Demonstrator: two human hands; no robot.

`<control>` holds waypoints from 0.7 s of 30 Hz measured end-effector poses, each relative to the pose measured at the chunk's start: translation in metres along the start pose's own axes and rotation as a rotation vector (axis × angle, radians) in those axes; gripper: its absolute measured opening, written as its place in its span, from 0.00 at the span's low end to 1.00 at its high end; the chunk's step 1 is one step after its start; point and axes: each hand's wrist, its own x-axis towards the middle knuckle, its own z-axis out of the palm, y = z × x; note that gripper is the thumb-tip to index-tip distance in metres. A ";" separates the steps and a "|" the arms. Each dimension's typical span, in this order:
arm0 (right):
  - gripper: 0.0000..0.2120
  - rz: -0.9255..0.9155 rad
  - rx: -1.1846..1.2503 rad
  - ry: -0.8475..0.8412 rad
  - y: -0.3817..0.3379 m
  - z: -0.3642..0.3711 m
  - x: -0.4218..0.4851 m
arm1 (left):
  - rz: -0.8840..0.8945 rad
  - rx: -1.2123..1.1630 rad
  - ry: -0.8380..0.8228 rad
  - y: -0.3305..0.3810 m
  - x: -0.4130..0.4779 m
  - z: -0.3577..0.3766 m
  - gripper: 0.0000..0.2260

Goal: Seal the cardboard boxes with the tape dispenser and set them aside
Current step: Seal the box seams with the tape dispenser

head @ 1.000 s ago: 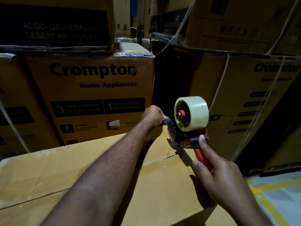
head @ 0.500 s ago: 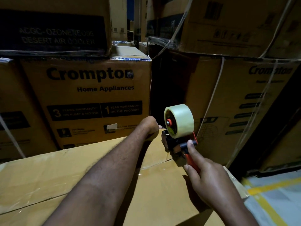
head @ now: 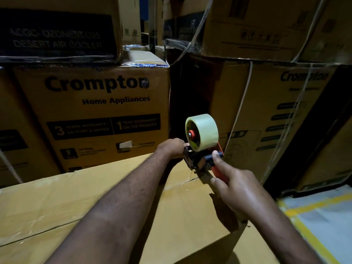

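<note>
The tape dispenser [head: 200,161] sits at the far right corner of the cardboard box [head: 181,216], at the far end of the top seam [head: 179,182]. The seam runs from that corner back toward the near left edge, so the pull likely comes along it toward the body. The right hand [head: 238,191] is wrapped round the red handle, index finger laid along the black frame, tape roll [head: 206,130] upright above it. The left hand [head: 171,147] is at the far edge, touching the dispenser's nose; its fingers curl out of sight, so I cannot tell whether they pinch the tape end. The box top is flat, slightly crumpled card. Stacked printed cartons [head: 99,103] stand close behind, leaving little room past the far edge; the floor [head: 314,216] shows to the right
</note>
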 end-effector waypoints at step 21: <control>0.34 0.049 -0.017 -0.041 0.021 -0.032 -0.084 | 0.396 -0.091 0.059 0.038 -0.045 0.026 0.13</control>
